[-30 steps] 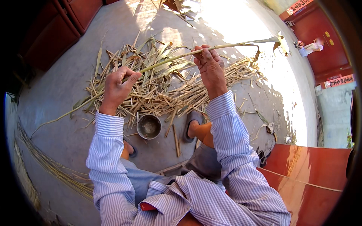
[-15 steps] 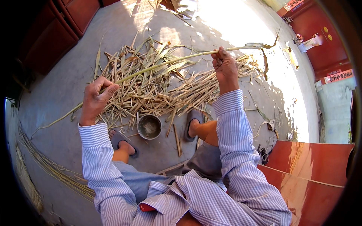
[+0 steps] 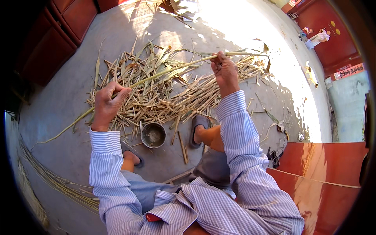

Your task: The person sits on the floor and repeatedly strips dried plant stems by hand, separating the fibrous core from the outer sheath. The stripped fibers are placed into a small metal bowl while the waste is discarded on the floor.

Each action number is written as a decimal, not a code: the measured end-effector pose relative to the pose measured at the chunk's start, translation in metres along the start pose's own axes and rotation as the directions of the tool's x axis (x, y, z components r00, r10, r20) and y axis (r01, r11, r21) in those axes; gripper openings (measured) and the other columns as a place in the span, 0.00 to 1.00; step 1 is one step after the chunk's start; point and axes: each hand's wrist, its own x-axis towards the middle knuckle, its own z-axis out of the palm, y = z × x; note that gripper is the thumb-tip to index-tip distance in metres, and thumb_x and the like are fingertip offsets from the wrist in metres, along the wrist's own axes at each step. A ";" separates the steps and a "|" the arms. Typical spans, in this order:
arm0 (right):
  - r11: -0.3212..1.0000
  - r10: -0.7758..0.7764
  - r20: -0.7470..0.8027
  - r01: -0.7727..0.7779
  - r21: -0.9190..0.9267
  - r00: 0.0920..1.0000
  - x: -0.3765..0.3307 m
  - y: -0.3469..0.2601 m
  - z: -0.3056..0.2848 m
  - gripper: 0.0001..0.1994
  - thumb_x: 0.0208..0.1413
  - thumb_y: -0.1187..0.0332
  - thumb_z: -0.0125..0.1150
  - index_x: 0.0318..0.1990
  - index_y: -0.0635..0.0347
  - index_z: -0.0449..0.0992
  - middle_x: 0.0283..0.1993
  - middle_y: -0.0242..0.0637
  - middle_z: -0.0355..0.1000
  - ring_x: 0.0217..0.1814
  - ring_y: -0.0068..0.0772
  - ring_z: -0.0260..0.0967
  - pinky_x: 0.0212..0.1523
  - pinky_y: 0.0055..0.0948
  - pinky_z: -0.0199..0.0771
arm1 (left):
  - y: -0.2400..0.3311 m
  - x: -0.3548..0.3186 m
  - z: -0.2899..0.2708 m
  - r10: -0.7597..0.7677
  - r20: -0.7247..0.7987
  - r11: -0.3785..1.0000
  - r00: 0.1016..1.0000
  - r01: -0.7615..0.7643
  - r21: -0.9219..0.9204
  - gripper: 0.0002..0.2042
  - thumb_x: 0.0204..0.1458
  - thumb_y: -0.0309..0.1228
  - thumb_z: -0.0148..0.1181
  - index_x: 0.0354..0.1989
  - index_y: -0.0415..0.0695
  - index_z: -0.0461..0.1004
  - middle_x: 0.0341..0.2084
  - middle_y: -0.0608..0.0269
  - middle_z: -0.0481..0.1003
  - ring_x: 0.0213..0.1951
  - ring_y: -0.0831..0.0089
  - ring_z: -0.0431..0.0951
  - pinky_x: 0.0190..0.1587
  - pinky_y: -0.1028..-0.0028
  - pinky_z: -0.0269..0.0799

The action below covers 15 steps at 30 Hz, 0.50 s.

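Observation:
A long, thin, pale green-yellow plant stalk (image 3: 166, 72) stretches across in front of me, rising toward the right. My left hand (image 3: 106, 105) is closed round its thicker stretch, and its lower end runs on leftward, curving down toward the floor. Fingers of my right hand (image 3: 226, 76) pinch the stalk farther up, where dry leaf bits hang beyond the grip. Below it lies a heap of dry, cut stalk pieces and leaves (image 3: 137, 100). A metal mug (image 3: 153, 135) with a handle stands between my feet, next to the heap's near edge; what it holds is unclear.
On the left floor lies a bundle of long thin stalks (image 3: 56, 178). Red-brown furniture (image 3: 47, 47) stands at upper left, and a red panel (image 3: 325, 158) at lower right. A person (image 3: 321, 37) is far off near a red door. Loose scraps lie on the right.
My hands have come a little closer together, the left one shifting right and the right one left. The stalk's leafy tip has dropped and moved left.

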 end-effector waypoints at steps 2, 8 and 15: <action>0.999 -0.035 -0.086 0.032 -0.026 0.996 0.015 -0.016 -0.019 0.08 0.60 0.65 0.61 0.39 0.60 0.75 0.35 0.36 0.77 0.39 0.25 0.76 0.34 0.19 0.78 | -0.008 -0.002 -0.008 -0.019 0.079 0.999 0.997 0.023 -0.049 0.10 0.50 0.31 0.68 0.27 0.38 0.76 0.18 0.65 0.74 0.22 0.80 0.70 0.25 0.76 0.65; 0.994 0.107 0.225 -0.111 0.006 0.968 -0.024 -0.002 0.014 0.11 0.61 0.65 0.59 0.45 0.61 0.73 0.39 0.37 0.78 0.39 0.24 0.77 0.38 0.19 0.78 | -0.012 -0.002 -0.008 -0.014 0.093 0.997 0.996 0.020 -0.068 0.12 0.52 0.31 0.67 0.24 0.38 0.73 0.17 0.72 0.70 0.21 0.86 0.65 0.23 0.81 0.61; 0.986 0.053 0.241 -0.013 -0.168 0.969 -0.036 0.019 0.039 0.11 0.61 0.61 0.59 0.40 0.60 0.75 0.38 0.35 0.78 0.38 0.24 0.77 0.36 0.19 0.74 | -0.004 -0.002 0.002 0.019 0.026 0.998 0.999 -0.018 -0.054 0.10 0.49 0.31 0.68 0.25 0.38 0.75 0.17 0.66 0.73 0.21 0.81 0.69 0.25 0.76 0.64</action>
